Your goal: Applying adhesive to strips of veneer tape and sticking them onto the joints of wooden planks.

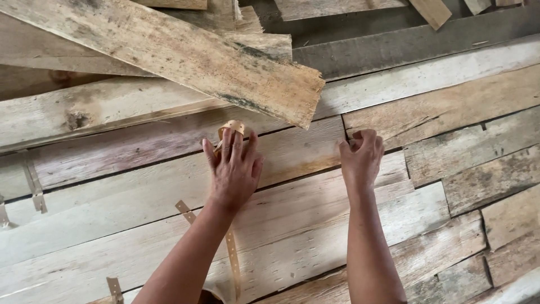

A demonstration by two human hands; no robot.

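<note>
Now left hand (233,171) flat on tan strap (232,128), fingers spread; right hand (361,157) fisted beside.

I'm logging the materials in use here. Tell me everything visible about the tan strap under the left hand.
The strap is a thin, flat, tan band punched with small holes along its length. It runs up across the pale wooden boards, passes beneath the left hand, and curls into a loop just beyond the fingertips. The palm presses it flat; its lower end leaves the picture.
</note>
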